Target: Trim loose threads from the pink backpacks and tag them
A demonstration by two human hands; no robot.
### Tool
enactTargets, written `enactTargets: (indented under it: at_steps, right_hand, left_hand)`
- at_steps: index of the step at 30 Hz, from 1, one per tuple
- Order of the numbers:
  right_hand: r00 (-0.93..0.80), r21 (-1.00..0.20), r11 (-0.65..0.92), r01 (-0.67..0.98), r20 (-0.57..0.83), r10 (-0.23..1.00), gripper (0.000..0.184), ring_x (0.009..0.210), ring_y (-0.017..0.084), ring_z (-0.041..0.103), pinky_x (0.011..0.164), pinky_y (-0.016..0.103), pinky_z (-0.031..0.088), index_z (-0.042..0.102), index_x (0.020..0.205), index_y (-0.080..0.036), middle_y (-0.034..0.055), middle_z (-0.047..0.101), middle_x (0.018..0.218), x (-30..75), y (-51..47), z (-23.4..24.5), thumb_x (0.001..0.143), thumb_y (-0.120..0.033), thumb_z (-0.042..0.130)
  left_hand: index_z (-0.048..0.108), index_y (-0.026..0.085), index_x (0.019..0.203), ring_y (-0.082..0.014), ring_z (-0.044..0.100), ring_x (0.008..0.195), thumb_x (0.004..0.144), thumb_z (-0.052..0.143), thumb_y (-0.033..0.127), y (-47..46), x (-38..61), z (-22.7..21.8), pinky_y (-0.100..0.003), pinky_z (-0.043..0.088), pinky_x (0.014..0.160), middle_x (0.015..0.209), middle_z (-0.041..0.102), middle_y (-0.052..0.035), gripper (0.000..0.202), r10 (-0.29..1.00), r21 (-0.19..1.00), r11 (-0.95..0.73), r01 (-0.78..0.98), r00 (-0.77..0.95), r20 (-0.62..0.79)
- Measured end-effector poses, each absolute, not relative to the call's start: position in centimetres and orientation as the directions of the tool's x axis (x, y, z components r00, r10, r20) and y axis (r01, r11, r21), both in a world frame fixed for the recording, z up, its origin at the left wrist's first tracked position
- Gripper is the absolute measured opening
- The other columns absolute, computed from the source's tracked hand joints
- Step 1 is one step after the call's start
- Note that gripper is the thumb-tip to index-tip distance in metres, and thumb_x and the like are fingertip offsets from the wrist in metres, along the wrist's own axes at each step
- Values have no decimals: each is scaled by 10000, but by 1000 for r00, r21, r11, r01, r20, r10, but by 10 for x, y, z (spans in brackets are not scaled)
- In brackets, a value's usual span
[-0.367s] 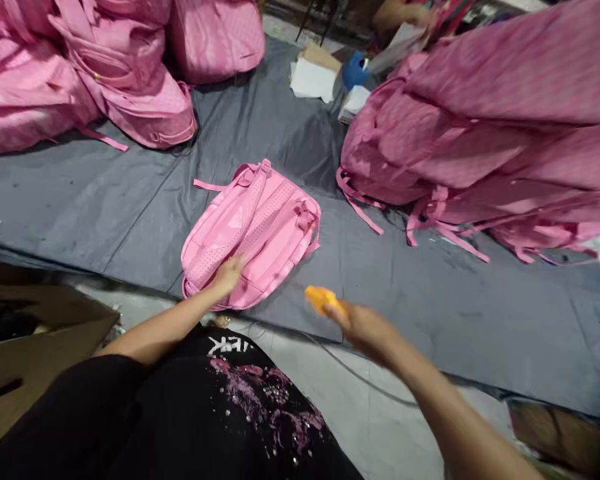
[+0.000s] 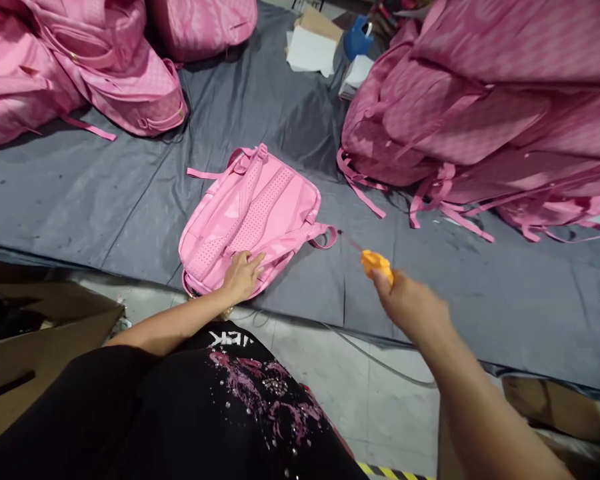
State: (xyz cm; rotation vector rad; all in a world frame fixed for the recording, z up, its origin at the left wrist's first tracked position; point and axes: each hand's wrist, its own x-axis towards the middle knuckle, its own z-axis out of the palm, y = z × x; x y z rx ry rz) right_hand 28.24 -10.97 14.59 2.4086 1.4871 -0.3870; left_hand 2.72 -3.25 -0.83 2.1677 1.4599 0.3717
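Note:
A pink backpack lies on the grey-covered table, its back panel and shoulder straps facing up. On its near end rests my left hand, fingers apart, pressing on the lower part of the right shoulder strap. That strap's looped end sticks out past the bag's right side. My right hand is closed around an orange-handled tool, held over the table to the right of the bag. A thin, blurred shaft seems to reach from the handle toward the strap loop; its exact kind cannot be made out.
Pink backpacks stand at the back left, and a large pile of pink backpacks fills the right. Papers and a blue container sit at the back. A cardboard box is below the table's left edge.
My left hand has shifted slightly right and spread over the strap. The right strap now extends outward. My right hand has moved right and away from me with the orange-handled tool.

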Motion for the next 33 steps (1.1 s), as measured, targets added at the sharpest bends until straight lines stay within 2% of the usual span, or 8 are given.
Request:
enactTargets:
  at_steps: [5,11,15,18,20,23,26,33]
  right_hand:
    - [244,-100,-363,926,-574,782,469,613,167,633,557,248,335,651,982,-175,63,683,700,238,-153,128,1014,-464,283]
    - [331,-67,-442,894,-564,756,388,759,200,693,580,244,355,608,1039,-173,90,723,813,158,-184,84,1022,-435,323]
    - [472,43,-512,858,-462,751,384,716,209,702,574,255,377,578,1040,-154,110,723,808,124,-194,45,1028,-439,320]
    - [487,43,-511,859,-381,786,378,693,208,702,557,260,367,566,1039,-133,108,709,776,103,-198,20,1028,-432,335]
    - [481,12,-511,859,-355,801,362,713,217,705,566,271,365,563,1017,-129,110,707,785,91,-196,4,1027,-421,350]
    - [535,-14,-565,825,-302,789,337,755,225,704,599,276,367,547,997,-136,116,714,835,79,-183,-21,1026,-419,366]
    - [606,-39,-636,771,-266,750,341,750,216,701,590,268,343,532,999,-142,110,716,834,72,-170,-43,1031,-428,349]
    - [632,-52,-677,734,-312,709,367,718,209,689,568,265,318,548,1047,-142,101,715,805,73,-166,-55,1030,-446,343]
  left_hand:
    - [604,221,1285,-283,596,1093,954,449,401,-9,16,-8,-423,493,889,1202,605,-139,407,876,886,165,434,348,-334]
    - [502,124,1227,-202,684,623,996,320,439,20,5,-15,-273,512,504,867,728,-164,431,518,603,793,86,426,-742]
    - [553,157,1197,-242,699,955,923,552,369,12,1,0,-386,567,842,1034,726,-151,346,694,808,565,167,435,-574]
    - [614,214,1185,-239,492,1319,813,707,281,5,-25,17,-385,347,1149,1336,605,-95,389,903,984,94,153,403,-149]
    - [612,225,1181,-223,447,1351,858,658,310,13,-54,25,-378,305,1172,1362,572,-78,337,978,988,70,135,184,-94]
    - [610,147,1055,-202,592,1156,985,435,356,43,-91,27,-345,456,1035,1098,653,-121,282,854,855,518,-36,-42,-519]
    - [602,101,938,-194,665,918,1014,321,383,72,-105,20,-292,548,834,853,648,-127,405,596,556,797,-236,159,-787]
    - [649,130,950,-221,693,892,926,526,488,78,-104,-9,-414,535,930,854,695,-101,379,557,388,830,-401,574,-600]
